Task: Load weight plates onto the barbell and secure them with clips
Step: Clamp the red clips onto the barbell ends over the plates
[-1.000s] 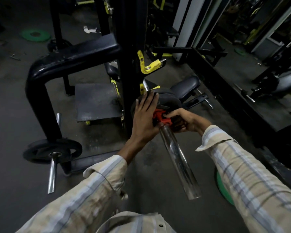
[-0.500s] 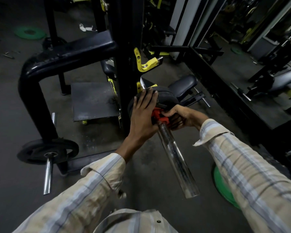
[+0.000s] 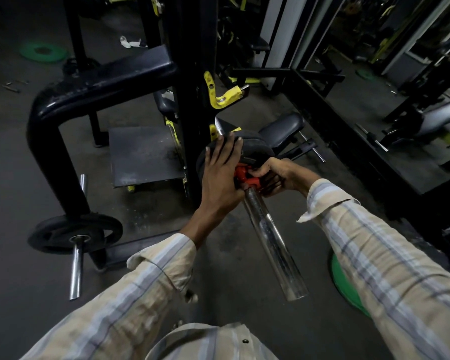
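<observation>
here the left hand (image 3: 222, 165), fingers flat, is bracing the black plate (image 3: 257, 149) on the barbell sleeve (image 3: 270, 242) while the right hand (image 3: 273, 175) is gripping the red clip (image 3: 242, 175) against the plate, probably to lock it.

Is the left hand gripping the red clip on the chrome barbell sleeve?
No, the left hand lies flat on the black weight plate.

A polished, glossy metal finish is shown by the barbell sleeve (image 3: 270, 242). The weight plate (image 3: 255, 149) is coated in matt black rubber. The clip (image 3: 242, 175) looks like smooth red plastic. The shirt sleeves (image 3: 374, 255) are woven checked cloth.
</observation>
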